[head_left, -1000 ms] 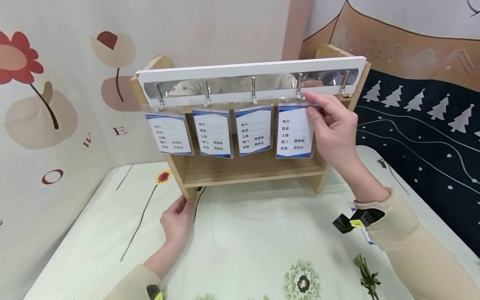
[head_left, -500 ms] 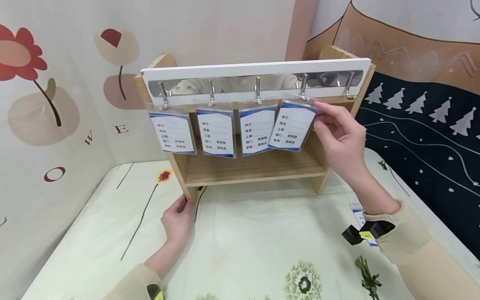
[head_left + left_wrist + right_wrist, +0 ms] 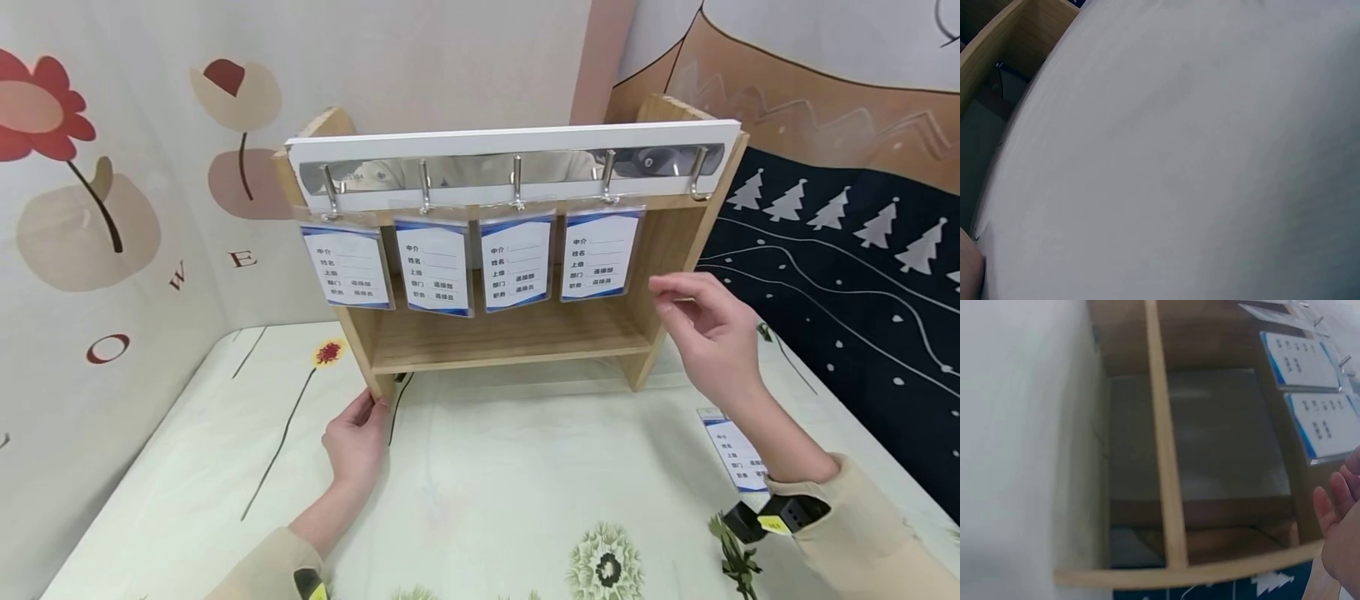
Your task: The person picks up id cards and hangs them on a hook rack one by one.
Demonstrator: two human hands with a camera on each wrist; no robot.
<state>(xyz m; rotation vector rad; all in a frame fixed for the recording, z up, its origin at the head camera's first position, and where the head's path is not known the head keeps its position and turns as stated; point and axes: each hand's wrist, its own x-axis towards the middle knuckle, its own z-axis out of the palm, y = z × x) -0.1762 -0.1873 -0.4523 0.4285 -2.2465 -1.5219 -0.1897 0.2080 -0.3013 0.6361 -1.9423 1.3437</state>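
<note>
My left hand (image 3: 356, 440) grips the foot of the left side panel of a wooden shelf rack (image 3: 510, 337), thumb and fingers around its lower corner. To the right of the rack, my right hand (image 3: 712, 333) is raised with loosely bent fingers and holds nothing. Close to its fingertips hangs the rightmost hanging name badge (image 3: 600, 254), a blue-and-white card in a clear sleeve. More badges of the same kind hang to its left, among them a middle badge (image 3: 517, 260). The right wrist view shows the right hand's fingers (image 3: 1325, 509) apart from the badges.
A white hook rail (image 3: 510, 142) with a shiny metal strip spans the rack's top front. Its rightmost hook (image 3: 699, 175) bears no badge. Another badge (image 3: 735, 454) lies on the flower-patterned tablecloth (image 3: 480, 475), partly behind the right forearm. Printed curtains stand behind.
My right hand has let go of the rightmost hanging badge and moved down and right. That badge, tilted half a second ago, now hangs straight. The left hand stays at the rack's foot.
</note>
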